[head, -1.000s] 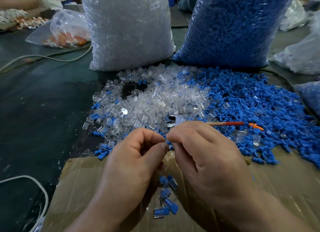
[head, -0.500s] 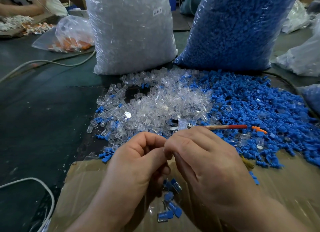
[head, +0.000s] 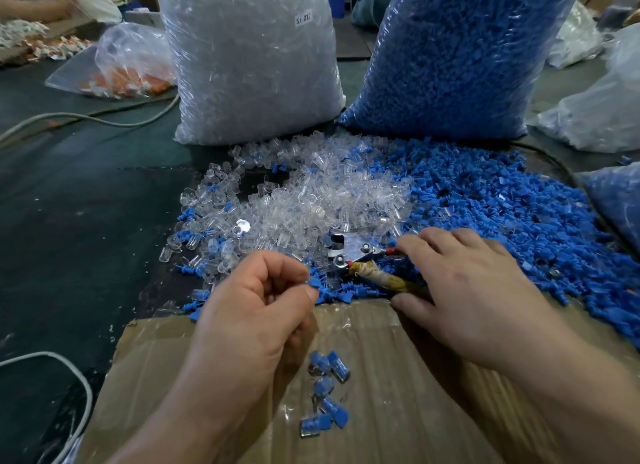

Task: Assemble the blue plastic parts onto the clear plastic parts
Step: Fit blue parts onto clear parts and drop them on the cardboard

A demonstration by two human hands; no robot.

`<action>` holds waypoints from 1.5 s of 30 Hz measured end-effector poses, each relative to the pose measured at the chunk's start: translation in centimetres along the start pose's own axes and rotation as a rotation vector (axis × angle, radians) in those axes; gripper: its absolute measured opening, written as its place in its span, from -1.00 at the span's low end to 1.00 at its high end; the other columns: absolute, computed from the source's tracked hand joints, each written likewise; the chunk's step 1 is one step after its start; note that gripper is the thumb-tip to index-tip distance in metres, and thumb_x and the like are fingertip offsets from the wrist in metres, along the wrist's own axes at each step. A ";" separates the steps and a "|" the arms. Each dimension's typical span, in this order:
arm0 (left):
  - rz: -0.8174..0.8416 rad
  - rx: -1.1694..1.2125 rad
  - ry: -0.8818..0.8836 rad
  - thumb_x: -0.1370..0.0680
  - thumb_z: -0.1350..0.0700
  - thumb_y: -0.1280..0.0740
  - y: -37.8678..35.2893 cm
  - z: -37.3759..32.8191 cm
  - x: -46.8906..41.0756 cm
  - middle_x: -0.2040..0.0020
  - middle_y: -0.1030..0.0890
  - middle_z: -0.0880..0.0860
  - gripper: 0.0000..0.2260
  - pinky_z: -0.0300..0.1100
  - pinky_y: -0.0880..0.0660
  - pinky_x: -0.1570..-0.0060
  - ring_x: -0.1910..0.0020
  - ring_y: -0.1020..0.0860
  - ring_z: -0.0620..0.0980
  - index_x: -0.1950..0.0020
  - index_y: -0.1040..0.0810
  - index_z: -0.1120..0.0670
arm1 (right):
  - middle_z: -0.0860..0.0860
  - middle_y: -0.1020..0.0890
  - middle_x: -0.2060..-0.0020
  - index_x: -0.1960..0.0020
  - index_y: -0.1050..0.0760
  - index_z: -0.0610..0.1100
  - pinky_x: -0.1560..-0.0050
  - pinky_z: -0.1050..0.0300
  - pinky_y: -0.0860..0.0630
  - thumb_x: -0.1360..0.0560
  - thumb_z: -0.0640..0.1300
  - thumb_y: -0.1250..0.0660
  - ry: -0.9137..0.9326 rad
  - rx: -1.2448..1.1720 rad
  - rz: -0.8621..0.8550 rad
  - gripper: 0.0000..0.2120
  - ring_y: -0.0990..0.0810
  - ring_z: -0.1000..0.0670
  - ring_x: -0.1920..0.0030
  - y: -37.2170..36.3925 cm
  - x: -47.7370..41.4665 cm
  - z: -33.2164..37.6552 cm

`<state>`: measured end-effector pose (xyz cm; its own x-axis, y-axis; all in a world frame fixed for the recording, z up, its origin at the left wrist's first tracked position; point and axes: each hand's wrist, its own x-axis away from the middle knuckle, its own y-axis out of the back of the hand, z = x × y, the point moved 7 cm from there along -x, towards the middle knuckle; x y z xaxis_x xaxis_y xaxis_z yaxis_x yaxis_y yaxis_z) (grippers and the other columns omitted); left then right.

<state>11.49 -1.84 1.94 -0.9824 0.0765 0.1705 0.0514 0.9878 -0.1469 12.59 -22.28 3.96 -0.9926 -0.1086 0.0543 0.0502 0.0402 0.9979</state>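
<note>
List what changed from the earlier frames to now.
The right hand let go of the blue part, moved right and forward, and now lies with fingers spread over the tool. The left hand still pinches that part. Loose piles, bags and finished pieces on the cardboard stayed put.

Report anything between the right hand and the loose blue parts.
A metal tool lies under the fingers of the right hand, at the near edge of the blue parts. Those past its fingertips lie bare. The left hand pinches a blue part.

Dark green surface (speckled) crossed by pale cable.
</note>
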 end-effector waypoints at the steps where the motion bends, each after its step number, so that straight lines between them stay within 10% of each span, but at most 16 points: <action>1: -0.001 -0.028 -0.009 -0.41 0.28 -0.45 0.0 -0.1 0.0 0.43 -0.54 0.06 -0.84 -0.30 -0.42 0.56 0.53 -0.43 -0.08 0.22 -0.65 0.01 | 0.13 -0.31 -0.40 -0.43 -0.03 0.17 -0.36 -0.07 -0.26 -0.48 0.38 -0.10 0.006 -0.005 -0.001 -0.39 -0.29 -0.06 -0.35 0.0 -0.2 0.0; 14: -0.043 -0.045 -0.047 -0.30 0.16 -0.44 0.3 0.2 -0.5 0.41 -0.58 0.05 -0.85 -0.32 -0.47 0.52 0.49 -0.49 -0.09 0.19 -0.67 -0.05 | 0.18 -0.44 0.23 -0.06 -0.29 0.09 0.23 0.20 -0.32 -0.50 0.20 -0.03 -0.018 -0.366 -0.323 -0.75 -0.38 0.18 0.22 2.8 -0.2 -0.8; 45: 0.029 -0.003 -0.274 -0.41 0.17 -0.43 1.2 -0.3 -0.7 0.27 -0.65 0.02 -0.87 -0.31 -0.53 0.44 0.39 -0.60 -0.11 0.09 -0.66 -0.03 | 0.24 -0.49 0.10 -0.17 -0.44 0.18 0.09 0.24 -0.31 -0.31 0.32 0.01 0.226 -0.250 -0.122 -0.47 -0.42 0.13 0.04 2.8 1.5 2.4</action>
<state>12.28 -0.68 1.93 -0.9924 0.0658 -0.1036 0.0805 0.9862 -0.1448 10.96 -19.99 6.73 -0.9449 -0.3154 -0.0878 -0.0145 -0.2277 0.9736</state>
